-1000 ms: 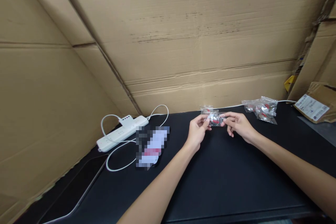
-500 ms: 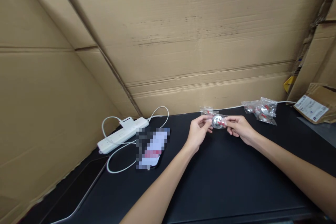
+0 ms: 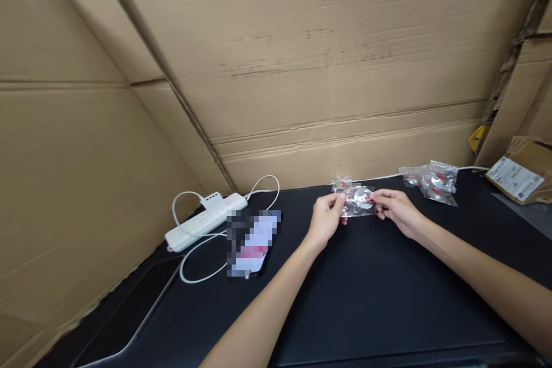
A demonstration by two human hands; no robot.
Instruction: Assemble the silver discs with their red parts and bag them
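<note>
A clear plastic bag (image 3: 350, 211) is stretched between my two hands near the back of the black table. Inside or against it shows a round silver metal disc (image 3: 363, 198) with a red piece by its right side. My left hand (image 3: 325, 219) is closed, thumb and fingers pinching the left end of the bag. My right hand (image 3: 397, 211) is closed too, its fingertips at the red piece on the disc's right edge. Whether the disc lies fully within the plastic I cannot tell. Another small bag (image 3: 342, 183) with red bits lies just behind.
Several bagged silver discs (image 3: 435, 181) lie to the right. Beyond them stands a cardboard box (image 3: 524, 169) with a white label. To the left are a white power strip (image 3: 207, 221), a looped cable (image 3: 183, 276) and a phone (image 3: 256, 244). Cardboard walls (image 3: 302, 86) enclose the table.
The disc has shifted slightly right toward my right fingers, and more clear plastic shows between my hands. The whole view has moved a little.
</note>
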